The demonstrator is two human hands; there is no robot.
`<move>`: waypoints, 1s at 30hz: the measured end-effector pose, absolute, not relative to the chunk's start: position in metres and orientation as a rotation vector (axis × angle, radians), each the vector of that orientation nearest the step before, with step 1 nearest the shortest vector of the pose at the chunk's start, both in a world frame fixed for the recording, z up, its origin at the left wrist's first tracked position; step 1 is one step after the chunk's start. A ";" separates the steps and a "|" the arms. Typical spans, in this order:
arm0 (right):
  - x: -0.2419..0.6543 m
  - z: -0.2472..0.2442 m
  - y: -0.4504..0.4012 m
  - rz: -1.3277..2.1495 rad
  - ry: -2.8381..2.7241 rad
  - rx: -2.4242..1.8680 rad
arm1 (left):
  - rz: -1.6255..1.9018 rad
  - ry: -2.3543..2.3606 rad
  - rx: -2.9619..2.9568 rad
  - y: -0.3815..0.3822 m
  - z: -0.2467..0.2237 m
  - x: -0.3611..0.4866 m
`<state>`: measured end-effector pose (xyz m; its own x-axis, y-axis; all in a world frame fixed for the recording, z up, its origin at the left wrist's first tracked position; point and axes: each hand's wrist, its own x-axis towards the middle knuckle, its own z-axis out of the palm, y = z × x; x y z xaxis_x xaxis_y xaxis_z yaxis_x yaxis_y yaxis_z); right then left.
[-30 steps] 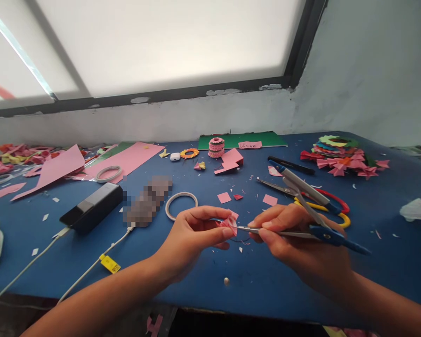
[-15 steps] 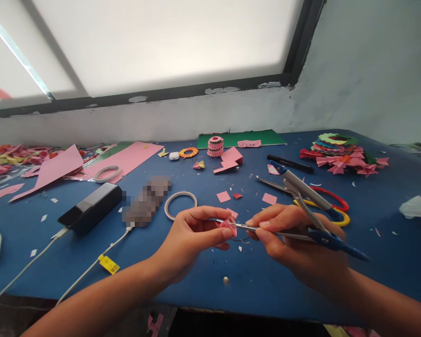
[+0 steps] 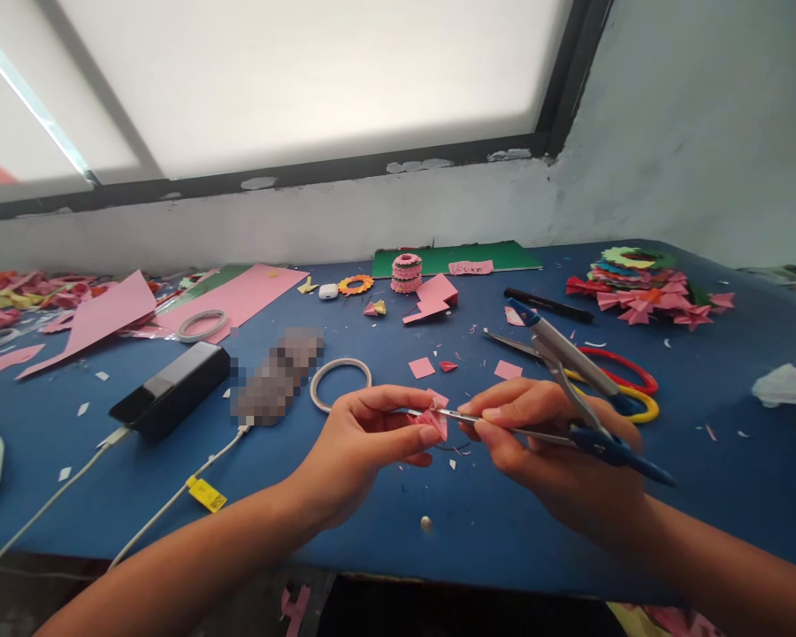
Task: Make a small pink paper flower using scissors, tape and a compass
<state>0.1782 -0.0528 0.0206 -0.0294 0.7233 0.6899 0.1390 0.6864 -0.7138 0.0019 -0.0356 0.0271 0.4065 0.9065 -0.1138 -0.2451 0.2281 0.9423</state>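
Observation:
My left hand (image 3: 364, 438) pinches a small folded piece of pink paper (image 3: 432, 425) between thumb and fingers, above the table. In my right hand (image 3: 537, 433) is a drawing compass (image 3: 549, 436) with a blue head, held by one thin metal leg. That leg's tip meets the upper part of the folded paper; exactly how they touch is too small to tell. A grey-and-blue rod (image 3: 570, 358), seemingly on the compass's other leg, sticks up over the hand. Scissors (image 3: 614, 367) with red and yellow handles lie behind my right hand, partly covered. Pink paper squares (image 3: 422, 367) lie just beyond my fingers.
Tape rolls (image 3: 340, 364), a black power bank (image 3: 171, 389) with a white cable and a blurred-out object stand left. Behind are stacked pink paper rings (image 3: 407, 273), a green sheet (image 3: 491, 257) and a black pen (image 3: 547, 305). Paper flowers (image 3: 663, 301) sit at right.
My right hand and the compass have shifted slightly left, toward the folded paper, and the compass head has swung a little. My left hand keeps its pinch almost unmoved.

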 end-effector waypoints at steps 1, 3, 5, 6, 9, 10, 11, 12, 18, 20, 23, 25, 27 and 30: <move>0.178 0.020 -0.053 0.542 -1.558 -0.724 | 0.920 0.790 1.031 -0.036 0.027 0.002; 0.178 0.019 -0.053 0.525 -1.556 -0.724 | 0.919 0.784 1.019 -0.035 0.028 0.002; 0.179 0.018 -0.052 0.498 -1.562 -0.735 | 0.911 0.784 1.005 -0.035 0.029 0.003; 0.179 0.017 -0.052 0.491 -1.568 -0.742 | 0.907 0.786 0.999 -0.035 0.029 0.003; 0.179 0.017 -0.052 0.486 -1.582 -0.760 | 0.904 0.796 0.981 -0.034 0.030 0.003; 0.179 0.017 -0.052 0.489 -1.586 -0.766 | 0.906 0.799 0.977 -0.034 0.030 0.003; 0.179 0.017 -0.053 0.491 -1.588 -0.771 | 0.905 0.801 0.976 -0.034 0.030 0.004; 0.179 0.017 -0.053 0.492 -1.587 -0.775 | 0.902 0.803 0.978 -0.034 0.030 0.004; 0.182 0.017 -0.047 0.516 -1.535 -0.782 | 0.903 0.827 1.026 -0.032 0.028 0.003; 0.184 0.016 -0.045 0.529 -1.524 -0.814 | 0.914 0.833 1.076 -0.032 0.026 0.002; 0.186 0.015 -0.042 0.525 -1.544 -0.807 | 1.005 0.885 1.365 -0.029 0.022 0.000; 0.186 0.014 -0.042 0.508 -1.561 -0.780 | 1.136 0.927 1.700 -0.027 0.020 -0.001; 0.186 0.013 -0.042 0.482 -1.572 -0.758 | 1.221 0.948 1.976 -0.025 0.018 -0.002; 0.186 0.012 -0.042 0.453 -1.608 -0.759 | 1.157 1.014 2.042 -0.023 0.018 -0.002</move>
<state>0.1864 -0.0418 0.0118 -0.0451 0.6953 0.7173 0.2184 0.7076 -0.6721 -0.0020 -0.0226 0.0178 0.3359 0.8307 0.4439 0.3308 -0.5453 0.7702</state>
